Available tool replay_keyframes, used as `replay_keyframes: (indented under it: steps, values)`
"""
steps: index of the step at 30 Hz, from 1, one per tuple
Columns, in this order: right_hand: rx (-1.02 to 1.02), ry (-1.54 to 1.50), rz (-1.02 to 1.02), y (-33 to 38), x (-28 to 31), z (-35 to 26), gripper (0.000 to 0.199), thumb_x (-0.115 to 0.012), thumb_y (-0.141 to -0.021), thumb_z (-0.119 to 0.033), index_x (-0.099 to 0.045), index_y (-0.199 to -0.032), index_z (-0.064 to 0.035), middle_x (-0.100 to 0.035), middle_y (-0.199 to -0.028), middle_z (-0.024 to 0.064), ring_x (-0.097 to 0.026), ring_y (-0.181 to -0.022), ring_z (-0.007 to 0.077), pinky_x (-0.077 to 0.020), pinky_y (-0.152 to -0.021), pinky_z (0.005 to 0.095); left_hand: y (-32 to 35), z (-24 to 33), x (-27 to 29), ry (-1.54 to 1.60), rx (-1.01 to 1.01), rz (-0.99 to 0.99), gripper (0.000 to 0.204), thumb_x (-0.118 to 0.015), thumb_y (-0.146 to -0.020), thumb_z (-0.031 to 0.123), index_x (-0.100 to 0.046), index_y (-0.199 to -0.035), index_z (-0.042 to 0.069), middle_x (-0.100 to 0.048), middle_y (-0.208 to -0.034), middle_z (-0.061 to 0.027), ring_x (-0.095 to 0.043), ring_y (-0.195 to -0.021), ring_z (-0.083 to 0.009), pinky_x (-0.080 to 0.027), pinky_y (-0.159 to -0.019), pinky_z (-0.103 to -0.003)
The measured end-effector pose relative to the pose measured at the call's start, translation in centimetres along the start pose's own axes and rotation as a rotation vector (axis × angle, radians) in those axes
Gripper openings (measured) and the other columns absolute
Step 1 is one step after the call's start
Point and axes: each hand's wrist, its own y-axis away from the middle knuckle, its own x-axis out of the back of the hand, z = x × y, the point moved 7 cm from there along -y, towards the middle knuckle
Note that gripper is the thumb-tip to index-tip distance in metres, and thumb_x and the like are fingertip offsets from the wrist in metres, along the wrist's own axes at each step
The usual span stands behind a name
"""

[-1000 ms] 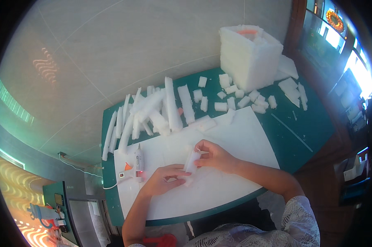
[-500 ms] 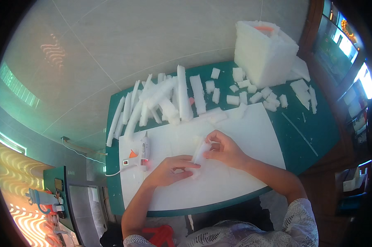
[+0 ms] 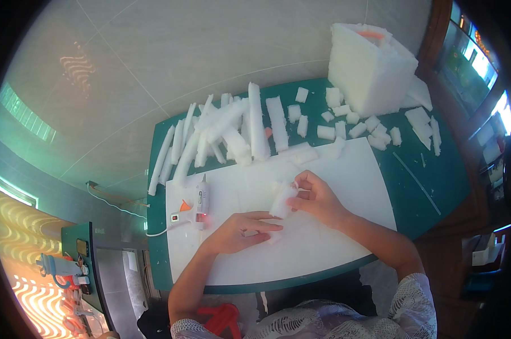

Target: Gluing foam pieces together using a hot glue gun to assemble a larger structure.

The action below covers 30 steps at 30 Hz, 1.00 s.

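Pinched in the fingers of my right hand (image 3: 319,200) is a short white foam piece (image 3: 282,199), tilted above a white board (image 3: 334,243). My left hand (image 3: 241,231) reaches in from the left with fingers stretched out and thumb apart, its fingertips just short of that piece. By the left thumb tip lies a small white scrap (image 3: 275,239); whether the thumb touches it I cannot tell. A white hot glue gun (image 3: 200,199) with an orange trigger and a lit red spot rests on the board, left of my left hand.
Long white foam strips (image 3: 159,161) are heaped at the back left of the green table (image 3: 436,158). Several small foam blocks (image 3: 325,133) lie behind the board. A tall white foam box (image 3: 374,73) stands back right. Thin translucent sticks (image 3: 416,183) lie at the right.
My right hand has drawn the foam piece slightly up and right, away from my left fingers. My left hand no longer touches it. The whole view has shifted slightly.
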Motion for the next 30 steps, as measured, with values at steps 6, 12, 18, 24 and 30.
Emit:
replay_keyframes:
  steps: [6, 12, 18, 24, 30]
  values:
    - [-0.058, -0.032, -0.033, 0.0, -0.2, 0.7, 0.032, -0.071, -0.085, 0.001, -0.046, -0.104, -0.0087, -0.054, -0.11, 0.0048, -0.062, -0.094, 0.015, -0.0538, -0.076, 0.0288, 0.1, -0.5, 0.0, 0.067, 0.093, 0.008, 0.042, -0.066, -0.083, -0.002, -0.068, -0.121, 0.015, -0.066, -0.122, -0.0095, -0.064, -0.102, -0.024, -0.05, -0.083, -0.032]
    - [-0.04, -0.038, -0.067, 0.3, -0.8, 0.3, 0.035, -0.075, -0.086, -0.007, -0.046, -0.105, -0.0056, -0.049, -0.107, 0.0048, -0.059, -0.086, 0.0112, -0.0519, -0.075, 0.0257, 0.1, -0.3, -0.1, 0.078, 0.097, -0.002, 0.043, -0.066, -0.083, -0.003, -0.068, -0.122, 0.014, -0.066, -0.121, -0.0083, -0.064, -0.099, -0.0233, -0.05, -0.08, -0.032]
    - [0.042, 0.007, -0.106, 0.4, -1.2, 0.3, 0.044, -0.075, -0.084, -0.005, -0.042, -0.114, -0.0064, -0.048, -0.112, 0.0069, -0.058, -0.092, 0.0123, -0.0519, -0.079, 0.0261, -0.1, 0.1, -0.2, 0.067, 0.042, -0.015, 0.04, -0.065, -0.083, -0.005, -0.069, -0.119, 0.012, -0.066, -0.122, -0.008, -0.064, -0.1, -0.025, -0.051, -0.082, -0.032]
    - [0.07, 0.065, -0.089, 0.8, -1.6, -0.9, 0.055, -0.076, -0.084, -0.005, -0.039, -0.125, -0.0068, -0.052, -0.116, 0.0125, -0.057, -0.094, 0.0125, -0.0508, -0.079, 0.0252, -0.1, 0.2, -0.1, 0.052, 0.032, -0.011, 0.039, -0.065, -0.083, -0.005, -0.07, -0.117, 0.012, -0.065, -0.123, -0.0089, -0.064, -0.102, -0.0257, -0.051, -0.083, -0.033]
    - [0.196, 0.317, -0.032, 1.5, -1.1, -1.9, 0.047, -0.074, -0.085, -0.007, -0.048, -0.124, -0.0066, -0.057, -0.111, 0.01, -0.059, -0.089, 0.0117, -0.0507, -0.072, 0.0241, -0.6, 0.9, -0.2, 0.04, 0.022, 0.001, 0.041, -0.066, -0.083, -0.005, -0.069, -0.12, 0.012, -0.065, -0.119, -0.0098, -0.062, -0.098, -0.023, -0.05, -0.082, -0.031]
